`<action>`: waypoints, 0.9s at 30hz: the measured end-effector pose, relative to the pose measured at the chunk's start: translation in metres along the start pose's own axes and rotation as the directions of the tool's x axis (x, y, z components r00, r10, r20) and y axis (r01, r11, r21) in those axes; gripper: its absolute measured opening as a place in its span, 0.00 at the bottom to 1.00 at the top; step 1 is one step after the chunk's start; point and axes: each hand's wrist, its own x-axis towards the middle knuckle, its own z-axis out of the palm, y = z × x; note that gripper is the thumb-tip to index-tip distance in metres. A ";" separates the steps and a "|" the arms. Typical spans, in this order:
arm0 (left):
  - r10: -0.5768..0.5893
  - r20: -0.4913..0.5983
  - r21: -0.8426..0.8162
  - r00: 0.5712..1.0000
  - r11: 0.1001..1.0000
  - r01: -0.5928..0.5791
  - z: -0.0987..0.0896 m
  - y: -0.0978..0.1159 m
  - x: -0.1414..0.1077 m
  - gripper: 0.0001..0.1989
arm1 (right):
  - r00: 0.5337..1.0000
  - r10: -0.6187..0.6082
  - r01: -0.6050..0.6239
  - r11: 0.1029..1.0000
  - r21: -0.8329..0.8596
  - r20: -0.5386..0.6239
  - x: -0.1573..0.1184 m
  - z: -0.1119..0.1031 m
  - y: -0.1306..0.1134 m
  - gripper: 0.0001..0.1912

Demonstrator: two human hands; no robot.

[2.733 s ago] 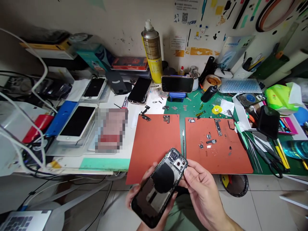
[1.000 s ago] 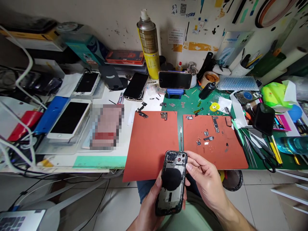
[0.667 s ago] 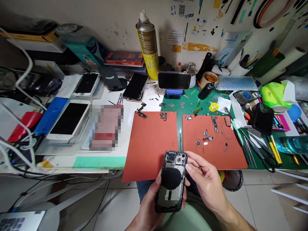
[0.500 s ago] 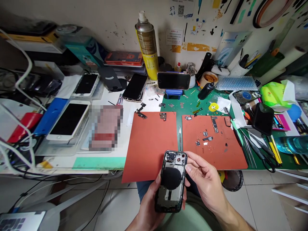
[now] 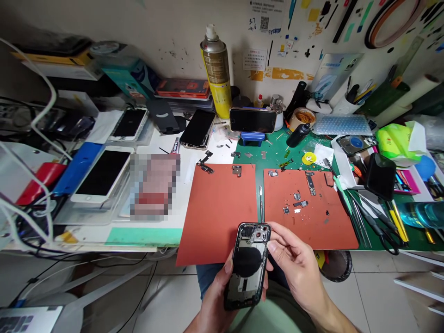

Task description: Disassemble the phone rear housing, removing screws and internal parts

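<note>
Held over the lap by the table's edge, phone housing [image 5: 248, 266] with inside facing up, gripped along its lower part by fingers of left hand [image 5: 222, 286], pinched at upper right edge by fingers of right hand [image 5: 294, 259]

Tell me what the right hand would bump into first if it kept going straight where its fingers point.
The phone shell, most likely: the fingertips of the right hand are at its upper right edge, touching or nearly so; depth is unclear.
</note>
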 end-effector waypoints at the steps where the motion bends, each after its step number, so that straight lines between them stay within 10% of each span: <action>1: 0.004 0.008 -0.003 1.000 1.000 -0.004 0.000 0.000 0.000 0.33 | 1.000 -0.005 0.005 1.000 0.000 0.001 0.000 0.000 0.000 0.21; 27: -0.062 0.126 -0.149 0.990 0.986 0.081 0.002 0.004 -0.005 0.38 | 0.999 0.038 -0.039 0.999 -0.008 -0.023 0.000 0.004 -0.002 0.21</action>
